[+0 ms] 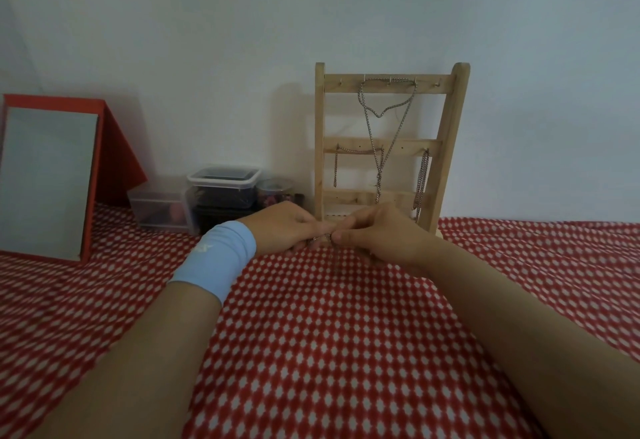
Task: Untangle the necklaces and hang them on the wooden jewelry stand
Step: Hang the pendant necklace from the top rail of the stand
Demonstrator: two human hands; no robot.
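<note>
The wooden jewelry stand (446,147) leans against the wall at the back of the table. A long silver chain (384,133) hangs from its top rail. Two shorter chains hang from the middle rail, one on the left (349,151) and one on the right (423,182). Just in front of the stand's foot, my left hand (287,227) and my right hand (377,234) meet fingertip to fingertip. Both pinch a small silver necklace (320,238), of which only a short bit shows between the fingers. A light blue wristband (218,262) sits on my left wrist.
A red-framed mirror (48,178) stands at the left. Clear plastic boxes (156,208) and a lidded container with dark contents (223,196) sit left of the stand, beside a small jar (275,192). A red and white patterned cloth (329,334) covers the table.
</note>
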